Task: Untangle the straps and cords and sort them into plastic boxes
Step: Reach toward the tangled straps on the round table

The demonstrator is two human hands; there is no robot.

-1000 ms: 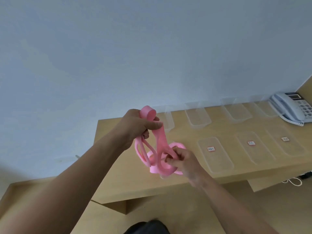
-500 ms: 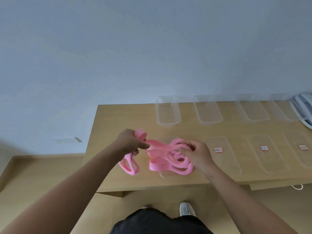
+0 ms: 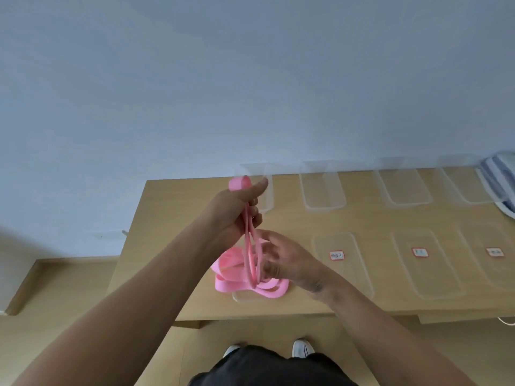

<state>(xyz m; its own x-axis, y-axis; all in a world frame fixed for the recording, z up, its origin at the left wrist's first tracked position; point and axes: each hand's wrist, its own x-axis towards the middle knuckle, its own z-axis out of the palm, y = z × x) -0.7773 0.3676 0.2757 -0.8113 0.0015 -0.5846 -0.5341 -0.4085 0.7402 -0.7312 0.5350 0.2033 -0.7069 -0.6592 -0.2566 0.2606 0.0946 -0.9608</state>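
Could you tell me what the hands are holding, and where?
Left hand grips the pink strap near its top loop; right hand pinches its hanging strands.

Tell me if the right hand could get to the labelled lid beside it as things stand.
Probably yes: the lid lies bare on the table just beside the right hand, nothing between, though its fingers are busy in the pink strap.

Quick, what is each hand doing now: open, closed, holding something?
Left hand: closed on the pink strap, its upper end lifted above the table.
Right hand: fingers among the hanging strands; blurred, grip cannot be told.
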